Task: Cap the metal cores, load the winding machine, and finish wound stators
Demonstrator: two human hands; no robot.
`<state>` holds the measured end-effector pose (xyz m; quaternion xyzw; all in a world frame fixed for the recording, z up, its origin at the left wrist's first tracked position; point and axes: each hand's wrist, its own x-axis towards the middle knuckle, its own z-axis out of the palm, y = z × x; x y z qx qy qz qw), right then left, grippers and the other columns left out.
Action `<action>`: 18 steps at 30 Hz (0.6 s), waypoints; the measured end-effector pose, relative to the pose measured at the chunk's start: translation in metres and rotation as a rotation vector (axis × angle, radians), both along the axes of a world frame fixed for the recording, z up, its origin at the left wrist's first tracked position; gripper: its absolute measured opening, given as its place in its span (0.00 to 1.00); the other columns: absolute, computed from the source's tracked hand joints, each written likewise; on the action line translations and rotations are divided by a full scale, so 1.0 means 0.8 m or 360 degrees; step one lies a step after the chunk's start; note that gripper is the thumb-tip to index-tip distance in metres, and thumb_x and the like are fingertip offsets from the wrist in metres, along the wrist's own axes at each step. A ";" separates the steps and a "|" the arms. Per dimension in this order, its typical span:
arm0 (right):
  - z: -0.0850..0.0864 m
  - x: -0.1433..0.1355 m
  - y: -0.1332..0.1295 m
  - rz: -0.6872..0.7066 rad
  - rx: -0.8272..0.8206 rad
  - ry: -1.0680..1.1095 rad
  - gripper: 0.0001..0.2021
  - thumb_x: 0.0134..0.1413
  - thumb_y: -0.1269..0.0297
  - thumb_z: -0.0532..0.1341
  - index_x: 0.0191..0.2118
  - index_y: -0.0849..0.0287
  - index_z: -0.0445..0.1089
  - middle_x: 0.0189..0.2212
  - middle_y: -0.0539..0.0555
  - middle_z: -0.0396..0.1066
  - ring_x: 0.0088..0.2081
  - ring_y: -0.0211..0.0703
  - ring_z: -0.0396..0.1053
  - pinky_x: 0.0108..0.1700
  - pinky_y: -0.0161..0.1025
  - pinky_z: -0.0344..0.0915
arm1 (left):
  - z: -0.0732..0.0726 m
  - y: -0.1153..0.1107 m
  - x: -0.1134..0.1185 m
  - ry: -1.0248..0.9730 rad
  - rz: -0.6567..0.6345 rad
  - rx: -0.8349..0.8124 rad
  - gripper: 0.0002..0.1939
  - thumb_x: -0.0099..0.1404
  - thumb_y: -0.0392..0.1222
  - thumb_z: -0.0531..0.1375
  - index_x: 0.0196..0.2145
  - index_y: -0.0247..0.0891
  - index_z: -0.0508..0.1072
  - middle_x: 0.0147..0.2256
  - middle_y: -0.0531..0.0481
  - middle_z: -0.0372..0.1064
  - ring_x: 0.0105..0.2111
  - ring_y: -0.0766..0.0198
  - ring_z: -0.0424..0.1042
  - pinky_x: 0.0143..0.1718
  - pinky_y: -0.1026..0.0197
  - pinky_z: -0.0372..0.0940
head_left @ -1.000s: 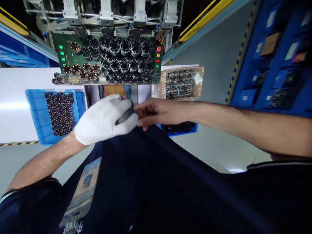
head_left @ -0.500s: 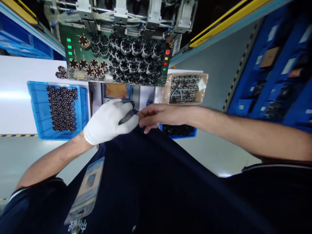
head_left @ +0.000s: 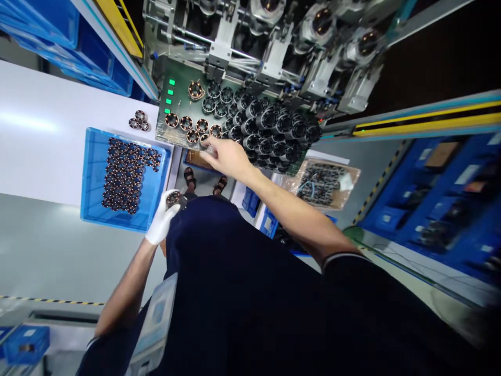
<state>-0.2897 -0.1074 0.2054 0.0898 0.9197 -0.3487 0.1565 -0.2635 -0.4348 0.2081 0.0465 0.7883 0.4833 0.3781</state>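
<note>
My gloved left hand (head_left: 161, 222) is closed around a copper-wound motor stator (head_left: 174, 198), held low beside the blue crate. My bare right hand (head_left: 225, 155) reaches over the front edge of the green machine panel (head_left: 166, 133). Its thumb and forefinger are apart, and the fingertips are at a wound stator (head_left: 204, 139) that they partly cover. Beside it stand several more wound stators (head_left: 186, 123) with copper showing. Rows of dark stator cores (head_left: 269, 118), stacked in layers, fill the panel further right.
Wound stators lie in rows in a blue crate (head_left: 91, 180) at left; three stators (head_left: 140, 121) sit on the white table (head_left: 47, 125). Winding machinery (head_left: 223, 47) rises behind the panel. A box of parts (head_left: 348, 196) stands at right, near a yellow guard rail (head_left: 422, 122).
My hands have separated. The left has moved down and left, with the stator now visible in it; the right has reached up to the panel's wound stators. The view has turned and shifted.
</note>
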 end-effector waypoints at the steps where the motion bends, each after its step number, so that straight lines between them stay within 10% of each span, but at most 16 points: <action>1: -0.014 -0.034 -0.003 -0.0069 0.0183 -0.0032 0.21 0.84 0.55 0.61 0.70 0.59 0.79 0.47 0.60 0.87 0.47 0.56 0.80 0.54 0.48 0.70 | -0.006 -0.013 -0.004 0.0028 0.0060 -0.0038 0.29 0.74 0.58 0.65 0.65 0.42 0.70 0.64 0.37 0.78 0.64 0.44 0.82 0.69 0.41 0.78; 9: -0.106 -0.216 0.016 -0.0141 0.0841 -0.0293 0.24 0.80 0.75 0.54 0.72 0.71 0.75 0.60 0.76 0.85 0.61 0.61 0.83 0.66 0.56 0.72 | -0.049 -0.041 -0.068 0.0337 0.0032 -0.0440 0.35 0.70 0.50 0.76 0.70 0.46 0.73 0.66 0.40 0.82 0.66 0.41 0.84 0.71 0.39 0.77; 14: -0.125 -0.232 0.030 -0.0057 0.0876 -0.0286 0.20 0.82 0.73 0.54 0.63 0.67 0.82 0.57 0.74 0.86 0.59 0.63 0.83 0.60 0.53 0.73 | -0.110 0.000 -0.135 0.0696 -0.0120 -0.0324 0.31 0.66 0.44 0.81 0.63 0.40 0.79 0.67 0.35 0.80 0.71 0.34 0.77 0.77 0.34 0.69; 18: -0.097 -0.196 0.028 -0.0137 0.0762 -0.0060 0.18 0.85 0.66 0.57 0.65 0.60 0.83 0.57 0.65 0.88 0.56 0.58 0.83 0.57 0.47 0.72 | -0.154 0.052 -0.184 0.0812 -0.0324 -0.0566 0.30 0.67 0.44 0.81 0.63 0.39 0.81 0.62 0.31 0.80 0.66 0.28 0.77 0.72 0.32 0.70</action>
